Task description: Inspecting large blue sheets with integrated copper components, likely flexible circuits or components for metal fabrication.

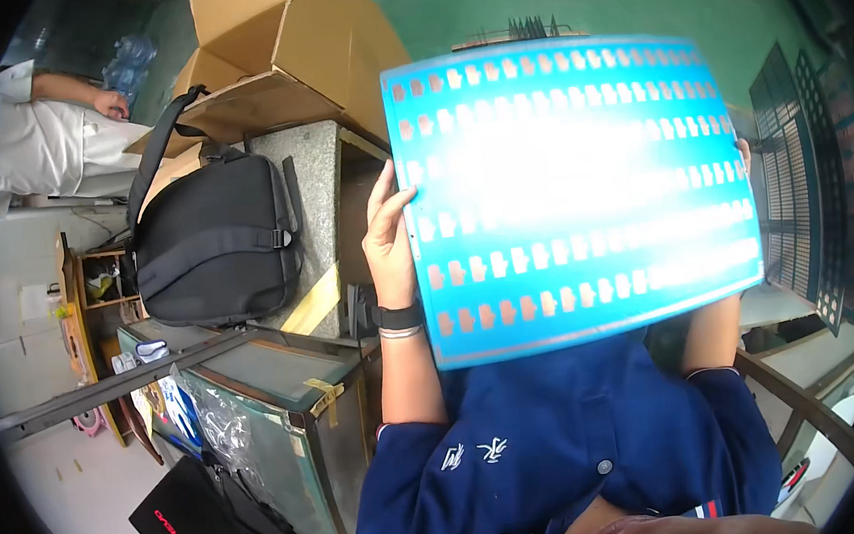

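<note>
Head view, co-worker's hand (387,232) gripped a glossy blue perforated panel (571,190), black backpack (214,239) and cardboard boxes (280,58) behind, wearer's own hands unseen, grip untellable.

Bright, even light fills the scene. Strong white glare washes out the middle of the blue panel (571,190). Around the panel, straight edges bend toward a black fisheye rim.

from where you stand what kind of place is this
Probably a factory or workshop floor. A person in a blue work jacket holds up a blue patterned sheet, dark perforated panels are stacked to the right, and open cardboard boxes sit behind a black backpack.
</note>
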Available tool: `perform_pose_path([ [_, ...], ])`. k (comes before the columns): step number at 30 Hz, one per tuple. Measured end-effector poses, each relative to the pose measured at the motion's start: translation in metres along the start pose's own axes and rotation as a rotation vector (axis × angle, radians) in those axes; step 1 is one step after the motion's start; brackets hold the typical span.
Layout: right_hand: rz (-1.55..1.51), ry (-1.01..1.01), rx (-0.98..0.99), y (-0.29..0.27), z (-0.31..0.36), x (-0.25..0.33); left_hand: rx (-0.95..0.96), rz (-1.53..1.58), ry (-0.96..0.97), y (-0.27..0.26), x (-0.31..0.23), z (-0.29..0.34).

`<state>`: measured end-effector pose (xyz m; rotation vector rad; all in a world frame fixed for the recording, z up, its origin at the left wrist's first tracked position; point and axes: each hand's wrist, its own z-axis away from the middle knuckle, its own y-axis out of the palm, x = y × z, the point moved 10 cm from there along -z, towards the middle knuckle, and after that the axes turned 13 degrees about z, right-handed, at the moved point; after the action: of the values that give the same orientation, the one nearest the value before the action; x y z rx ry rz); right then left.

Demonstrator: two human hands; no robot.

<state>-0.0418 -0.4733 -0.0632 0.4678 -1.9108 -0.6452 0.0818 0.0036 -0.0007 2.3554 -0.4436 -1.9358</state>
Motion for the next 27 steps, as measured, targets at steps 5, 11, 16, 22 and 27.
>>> perform_pose_path([
  [5,-0.017,0.008,-0.119,0.008,0.003,-0.001,-0.057,0.226,-0.275,-0.01,0.043,0.014],
  [11,0.002,0.013,-0.179,0.011,0.007,0.001,-0.016,0.638,-0.346,0.006,0.047,0.015],
  [16,-0.017,0.015,-0.191,0.017,0.006,-0.002,-0.09,0.768,-0.558,0.012,0.082,0.028],
  [22,-0.094,0.048,-0.164,0.032,0.01,-0.023,-0.195,0.971,-0.627,0.029,0.124,0.038],
  [27,0.054,0.175,-0.206,0.147,0.021,-0.053,-0.178,1.05,-0.415,0.087,0.102,0.018],
])
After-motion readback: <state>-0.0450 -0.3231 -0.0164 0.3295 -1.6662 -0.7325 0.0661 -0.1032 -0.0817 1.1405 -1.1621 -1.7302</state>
